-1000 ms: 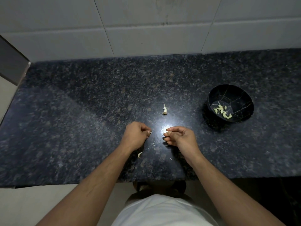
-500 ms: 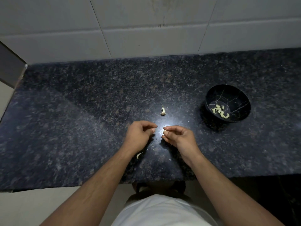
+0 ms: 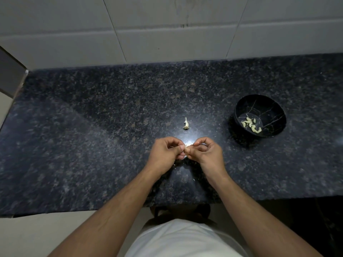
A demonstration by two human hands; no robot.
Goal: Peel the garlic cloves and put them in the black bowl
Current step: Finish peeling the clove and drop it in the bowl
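My left hand and my right hand meet just above the dark granite counter, fingertips together. Between them they pinch a small pale garlic clove, mostly hidden by the fingers. The black bowl with thin white veining stands to the right, a little farther back than my hands. Several peeled cloves lie in its bottom. A small garlic stem piece lies on the counter just beyond my hands.
A grey tiled wall rises behind the counter. The counter's front edge runs just below my forearms. A tiny white scrap lies between my wrists. A grey panel stands at the far left.
My two hands have moved together from a small gap apart. The left hand's fingertips now meet the right hand's on the clove that the right hand held before.
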